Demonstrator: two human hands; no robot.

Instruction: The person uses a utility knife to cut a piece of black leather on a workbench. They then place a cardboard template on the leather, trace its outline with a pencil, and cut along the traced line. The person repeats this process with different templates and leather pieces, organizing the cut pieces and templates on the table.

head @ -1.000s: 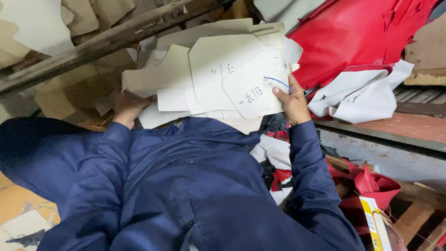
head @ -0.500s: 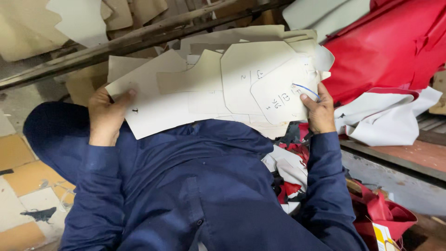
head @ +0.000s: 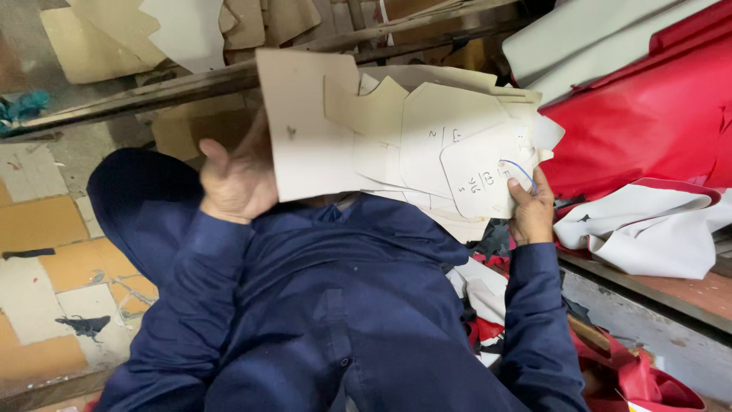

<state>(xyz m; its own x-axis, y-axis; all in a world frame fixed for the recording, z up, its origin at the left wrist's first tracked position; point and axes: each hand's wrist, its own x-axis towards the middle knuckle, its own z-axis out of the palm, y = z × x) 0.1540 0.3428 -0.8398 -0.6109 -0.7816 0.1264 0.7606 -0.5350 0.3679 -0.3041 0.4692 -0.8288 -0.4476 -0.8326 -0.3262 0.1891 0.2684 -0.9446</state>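
Sorting through a fan of card pattern pieces

Since half a second ago the left hand (head: 236,179) has lifted the big cream card (head: 305,130) up, gripping it at 9 o'clock; the right hand (head: 531,210) pinches the stack of patterns (head: 450,145) at 3. Red leather (head: 648,114) on the bench at 2, tiled floor (head: 46,252) at 8, probably a workshop.

A small box corner (head: 639,406), white with yellow and red edging, pokes up at the bottom right edge among red scraps. It is the only package. No labels, signs or screens show anywhere else in view.
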